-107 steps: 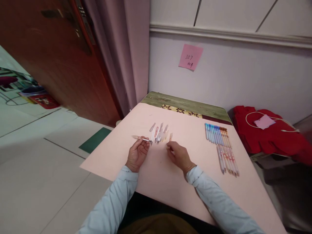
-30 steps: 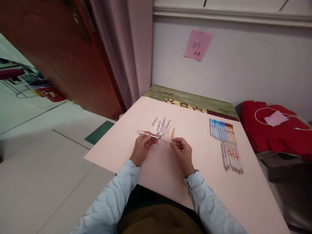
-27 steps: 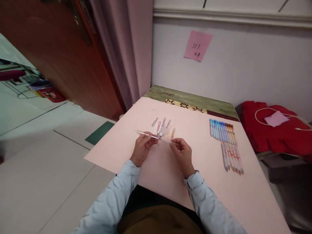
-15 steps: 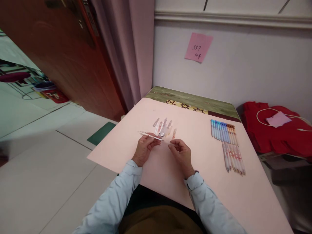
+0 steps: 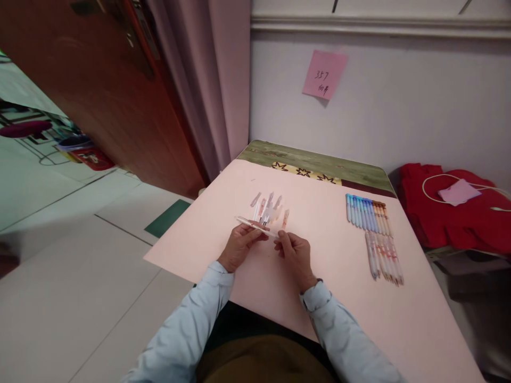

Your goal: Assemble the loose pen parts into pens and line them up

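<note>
My left hand (image 5: 240,246) pinches a thin white pen (image 5: 253,225) that lies level above the pink table sheet (image 5: 327,276). My right hand (image 5: 294,253) is closed on the pen's right end, so both hands hold the same pen and almost touch. Just beyond the hands lies a small cluster of loose pen parts (image 5: 269,209), clear and pinkish.
At the right of the sheet lie two rows of whole pens, blue and orange ones (image 5: 366,214) and pink patterned ones (image 5: 383,255) nearer me. A green wooden table end (image 5: 311,162) meets the wall. Red cloth with a white cable (image 5: 451,207) lies at the right. A pink note (image 5: 323,74) hangs on the wall.
My right hand has moved left onto the pen held by my left hand, and the gap between the hands has closed. The pen has slid a little to the right.
</note>
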### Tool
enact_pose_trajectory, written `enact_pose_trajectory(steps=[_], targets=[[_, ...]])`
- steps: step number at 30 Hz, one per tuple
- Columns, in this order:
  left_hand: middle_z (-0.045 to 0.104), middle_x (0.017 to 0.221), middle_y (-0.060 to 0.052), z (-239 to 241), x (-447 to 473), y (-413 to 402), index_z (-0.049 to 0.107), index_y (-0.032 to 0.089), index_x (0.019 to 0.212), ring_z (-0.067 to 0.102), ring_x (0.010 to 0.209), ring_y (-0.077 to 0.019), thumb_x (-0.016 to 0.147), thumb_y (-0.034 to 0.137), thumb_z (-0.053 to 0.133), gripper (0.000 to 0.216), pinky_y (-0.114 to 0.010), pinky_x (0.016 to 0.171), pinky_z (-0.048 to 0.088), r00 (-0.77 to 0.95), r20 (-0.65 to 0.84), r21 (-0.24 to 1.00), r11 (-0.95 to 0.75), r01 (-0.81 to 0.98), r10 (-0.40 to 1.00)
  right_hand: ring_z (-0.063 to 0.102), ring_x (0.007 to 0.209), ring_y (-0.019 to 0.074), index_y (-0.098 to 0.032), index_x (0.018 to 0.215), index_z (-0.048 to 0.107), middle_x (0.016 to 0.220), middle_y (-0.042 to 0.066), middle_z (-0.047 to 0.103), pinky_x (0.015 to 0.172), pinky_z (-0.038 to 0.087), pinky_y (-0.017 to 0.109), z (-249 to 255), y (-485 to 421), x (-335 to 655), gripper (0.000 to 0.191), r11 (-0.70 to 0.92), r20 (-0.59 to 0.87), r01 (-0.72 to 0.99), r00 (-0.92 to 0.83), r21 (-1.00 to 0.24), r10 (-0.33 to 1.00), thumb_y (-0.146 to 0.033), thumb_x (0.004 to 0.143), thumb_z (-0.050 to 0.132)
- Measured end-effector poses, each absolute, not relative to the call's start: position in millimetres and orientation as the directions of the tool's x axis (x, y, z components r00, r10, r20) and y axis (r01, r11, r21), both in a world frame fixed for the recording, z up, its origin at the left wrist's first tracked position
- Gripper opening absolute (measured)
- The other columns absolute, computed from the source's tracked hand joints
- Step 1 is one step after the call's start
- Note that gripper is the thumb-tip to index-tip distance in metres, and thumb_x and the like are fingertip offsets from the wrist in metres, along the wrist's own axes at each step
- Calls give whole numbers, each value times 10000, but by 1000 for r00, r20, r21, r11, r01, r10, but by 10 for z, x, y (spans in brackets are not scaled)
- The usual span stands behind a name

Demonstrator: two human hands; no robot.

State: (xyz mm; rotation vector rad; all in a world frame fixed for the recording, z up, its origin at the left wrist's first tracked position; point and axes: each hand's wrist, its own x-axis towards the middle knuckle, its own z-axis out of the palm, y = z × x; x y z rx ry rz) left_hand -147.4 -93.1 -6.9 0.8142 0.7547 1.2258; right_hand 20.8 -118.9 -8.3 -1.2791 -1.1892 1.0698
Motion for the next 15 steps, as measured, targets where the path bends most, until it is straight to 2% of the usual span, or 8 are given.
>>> enact_pose_trajectory(steps=[3, 5, 7, 9, 13, 15], targets=[[733, 920, -102, -69, -1483, -921, 714, 114, 883, 686, 807, -180, 772, 234, 757, 169, -325, 830, 535, 167, -61, 854, 138, -502, 984, 546, 516, 120, -177, 970, 681, 627, -9, 624, 510, 462, 245, -92, -1196, 205, 345, 90, 92, 27, 66, -996, 994, -500, 858, 634], [728, 873, -85, -79, -1488, -918, 704, 115, 879, 680, 765, -168, 770, 238, 760, 174, -321, 814, 534, 149, -65, 850, 133, -510, 987, 579, 599, 123, -203, 1057, 624, 725, -17, 636, 560, 480, 237, -87, -1207, 198, 359, 151, 151, 13, 55, -988, 987, -431, 798, 722], [724, 858, -76, -90, -1488, -921, 696, 116, 894, 678, 754, -167, 768, 237, 762, 187, -325, 812, 531, 149, -66, 850, 134, -509, 987, 587, 634, 121, -207, 962, 610, 762, -15, 633, 576, 481, 230, -79, -1221, 190, 301, 163, 164, 25, 58, -986, 985, -409, 781, 741], [726, 878, -78, -97, -1485, -929, 692, 116, 907, 680, 769, -170, 768, 233, 764, 196, -328, 819, 527, 158, -61, 854, 133, -503, 986, 582, 611, 119, -198, 853, 607, 734, -6, 632, 571, 483, 234, -76, -1233, 188, 263, 125, 127, 36, 43, -991, 991, -447, 826, 688], [728, 907, -84, -94, -1478, -939, 695, 114, 916, 680, 781, -169, 765, 238, 768, 209, -322, 828, 518, 180, -60, 871, 140, -471, 982, 543, 483, 120, -175, 682, 623, 587, 17, 613, 490, 450, 243, -85, -1245, 205, 468, 15, 17, 77, 17, -997, 1000, -560, 921, 505], [726, 898, -83, -94, -1478, -938, 696, 112, 914, 678, 783, -169, 763, 243, 770, 213, -318, 823, 516, 188, -61, 875, 144, -462, 980, 533, 468, 122, -169, 738, 652, 561, 9, 600, 483, 442, 244, -87, -1244, 214, 457, 20, 22, 98, 18, -995, 1000, -556, 925, 496]])
